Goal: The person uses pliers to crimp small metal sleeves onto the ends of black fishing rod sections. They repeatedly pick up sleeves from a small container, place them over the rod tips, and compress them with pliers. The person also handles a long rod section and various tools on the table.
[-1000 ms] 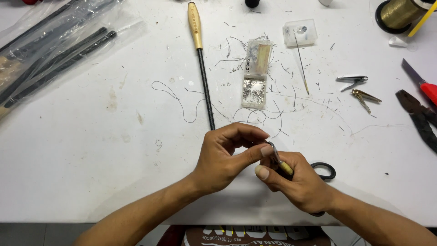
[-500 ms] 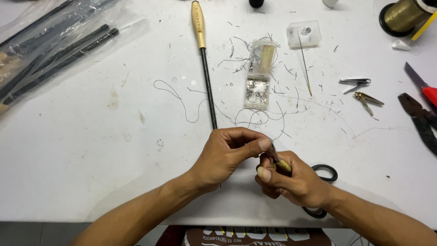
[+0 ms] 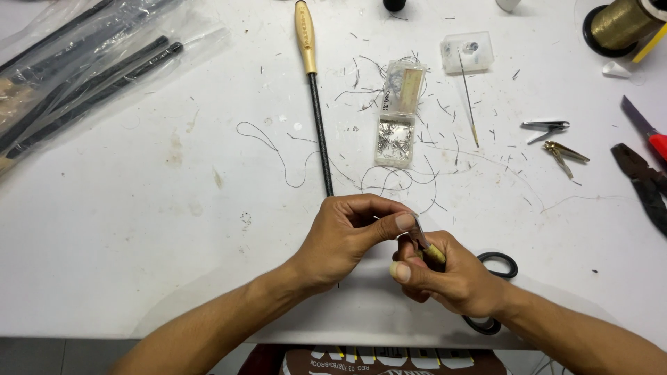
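Both hands met at the worktop's (image 3: 174,229) six-o'clock edge — the left hand (image 3: 347,236) pinched something too small to tell, the right hand (image 3: 451,278) gripped small yellow-handled pliers (image 3: 425,243). Steady, braced wrists seemed wise.

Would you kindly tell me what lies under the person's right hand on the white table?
Black-handled scissors lie under the right hand: one loop shows beside the knuckles, another by the wrist. The blades are covered by the hand and cannot be seen.
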